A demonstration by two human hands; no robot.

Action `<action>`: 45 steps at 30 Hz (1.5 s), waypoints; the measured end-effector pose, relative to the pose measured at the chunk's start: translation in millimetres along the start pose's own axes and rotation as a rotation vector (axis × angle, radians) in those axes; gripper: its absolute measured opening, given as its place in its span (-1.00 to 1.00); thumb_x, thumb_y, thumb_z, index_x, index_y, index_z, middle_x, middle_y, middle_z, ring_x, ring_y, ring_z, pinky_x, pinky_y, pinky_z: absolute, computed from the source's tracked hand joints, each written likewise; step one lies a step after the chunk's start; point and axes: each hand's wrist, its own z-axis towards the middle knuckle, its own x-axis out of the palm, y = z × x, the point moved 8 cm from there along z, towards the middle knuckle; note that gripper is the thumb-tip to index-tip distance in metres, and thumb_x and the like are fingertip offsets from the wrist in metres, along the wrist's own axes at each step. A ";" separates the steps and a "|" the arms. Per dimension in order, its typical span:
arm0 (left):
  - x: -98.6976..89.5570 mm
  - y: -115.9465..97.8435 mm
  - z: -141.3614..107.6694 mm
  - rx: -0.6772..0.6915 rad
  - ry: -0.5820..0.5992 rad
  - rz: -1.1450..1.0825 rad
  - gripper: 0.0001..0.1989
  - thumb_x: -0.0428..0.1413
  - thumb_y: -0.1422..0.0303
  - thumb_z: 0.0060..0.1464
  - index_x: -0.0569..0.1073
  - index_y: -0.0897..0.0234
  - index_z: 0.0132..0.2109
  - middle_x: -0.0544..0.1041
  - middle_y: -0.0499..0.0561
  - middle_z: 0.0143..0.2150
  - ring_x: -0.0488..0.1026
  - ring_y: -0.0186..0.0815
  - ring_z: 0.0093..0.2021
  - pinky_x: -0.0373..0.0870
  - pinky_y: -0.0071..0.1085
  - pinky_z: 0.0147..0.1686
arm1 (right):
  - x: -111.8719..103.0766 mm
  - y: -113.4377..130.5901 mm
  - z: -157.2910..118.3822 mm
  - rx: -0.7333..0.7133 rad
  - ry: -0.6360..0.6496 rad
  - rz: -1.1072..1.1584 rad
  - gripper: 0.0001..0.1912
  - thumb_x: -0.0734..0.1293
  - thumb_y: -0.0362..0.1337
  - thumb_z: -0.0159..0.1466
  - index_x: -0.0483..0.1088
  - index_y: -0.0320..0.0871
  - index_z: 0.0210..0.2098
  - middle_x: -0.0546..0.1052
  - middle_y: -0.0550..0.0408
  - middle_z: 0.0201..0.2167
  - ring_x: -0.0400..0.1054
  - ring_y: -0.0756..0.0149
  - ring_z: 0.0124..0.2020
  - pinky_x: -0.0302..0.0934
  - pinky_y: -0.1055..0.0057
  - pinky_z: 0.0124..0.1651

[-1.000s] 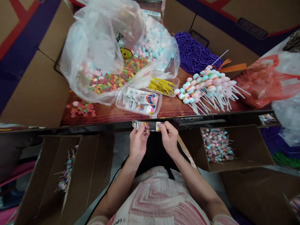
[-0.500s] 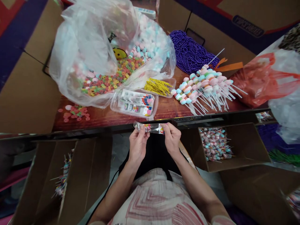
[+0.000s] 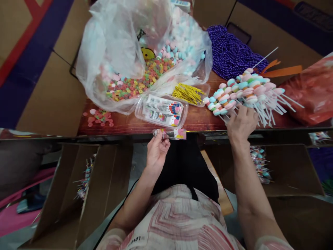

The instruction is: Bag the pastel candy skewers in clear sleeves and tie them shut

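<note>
My left hand [image 3: 158, 150] pinches one end of a small clear plastic sleeve with colourful print [image 3: 179, 134], held flat at the table's front edge. To the right, my right hand [image 3: 242, 125] is closed with bent fingers round the lower sticks of a heap of candy skewers [image 3: 247, 90]. Its fingertips are partly hidden, and which skewer they grip cannot be made out. Pink, blue and white candies are threaded on the white sticks. Just beyond my left hand, a clear tray [image 3: 139, 116] holds a stack of printed sleeves [image 3: 162, 111].
Gold twist ties [image 3: 187, 93] lie in another tray. Behind stand large clear bags of ring candies [image 3: 137, 81] and purple bead strings [image 3: 229, 52]. Loose ring candies [image 3: 100, 118] lie at left. Below the table edge, open cardboard boxes [image 3: 291, 166] hold wrapped skewers [image 3: 260, 165].
My right hand has let go of the plastic sleeve and moved right to the skewer heap. The left hand keeps the sleeve. The whole view has shifted.
</note>
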 end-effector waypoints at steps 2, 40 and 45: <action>-2.2 1.1 -0.6 -0.045 -0.034 0.000 -0.81 0.33 0.39 0.02 0.48 0.33 -0.42 0.49 -0.10 -0.51 0.29 -0.58 -0.59 0.27 -0.60 -0.50 | 6.3 -6.2 1.9 0.020 0.021 -0.031 -0.80 0.31 -0.31 0.27 0.47 -0.27 -0.16 0.47 -0.34 -0.18 0.18 0.04 -0.17 -0.01 0.08 -0.08; -20.9 -33.9 10.5 0.361 0.080 0.147 -0.68 0.46 0.25 -0.28 0.54 0.33 -0.43 0.57 -0.08 -0.45 0.50 -0.47 -0.42 0.42 -0.50 -0.28 | -53.6 101.6 -116.1 -0.463 0.458 0.621 -0.85 0.31 -0.25 0.37 0.50 -0.08 -0.31 0.54 0.14 -0.43 0.41 0.31 -0.35 0.11 0.29 -0.18; -24.6 -28.5 9.9 0.386 0.043 0.097 -0.63 0.45 0.18 -0.28 0.50 0.30 -0.42 0.56 -0.09 -0.45 0.53 -0.43 -0.42 0.45 -0.46 -0.28 | -46.1 109.5 -125.6 -0.444 0.480 0.614 -0.83 0.30 -0.25 0.37 0.50 -0.09 -0.32 0.46 0.17 -0.51 0.33 0.37 -0.46 0.10 0.34 -0.28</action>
